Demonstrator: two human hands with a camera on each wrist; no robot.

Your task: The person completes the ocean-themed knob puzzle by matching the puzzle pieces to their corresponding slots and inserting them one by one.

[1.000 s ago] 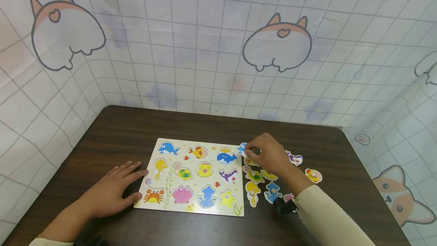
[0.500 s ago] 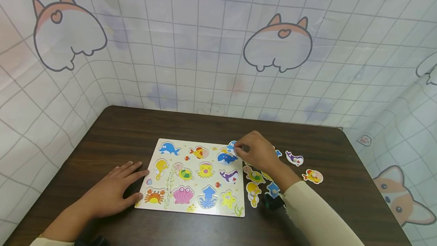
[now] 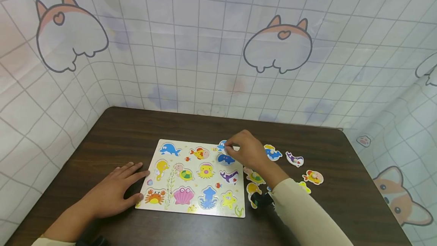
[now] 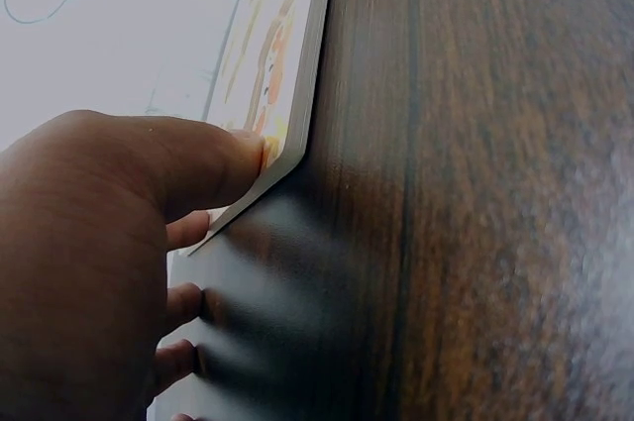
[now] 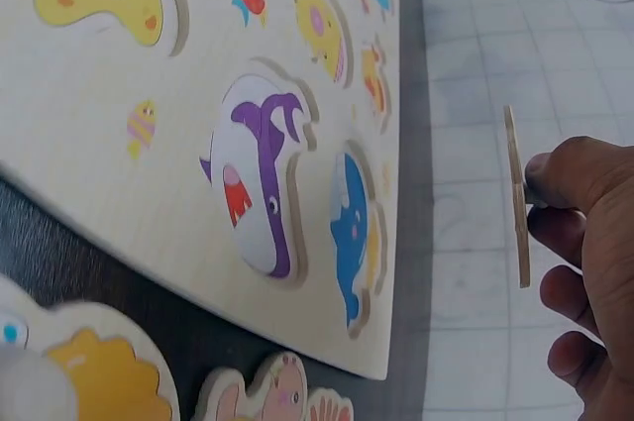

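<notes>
My right hand [image 3: 248, 149] pinches a blue-and-white puzzle piece [image 3: 222, 146] between thumb and finger, above the top edge of the puzzle board [image 3: 217, 200], near the blue whale picture. In the right wrist view, the piece [image 5: 518, 198] shows edge-on, with the thumb and fingertip at its knob. My left hand [image 3: 114, 191] lies spread at the board's left side, its thumb on the lower left corner and the index fingertip at the edge. The left wrist view shows the thumb [image 4: 213, 163] pressing that corner. Sea animal pictures fill the board's recesses.
Loose knobbed pieces lie right of the board: a whale [image 3: 272, 153], a purple-and-white whale [image 3: 294, 159], a fish [image 3: 313, 177], a turtle [image 3: 256, 177] and a seahorse [image 3: 253, 189]. The right forearm covers others. A patterned curtain [image 3: 211, 67] hangs behind the dark table [image 3: 136, 124].
The right hand has carried the blue-and-white piece leftward from the board's right edge to over its top edge, uncovering the whale piece. The left hand has stayed in place.
</notes>
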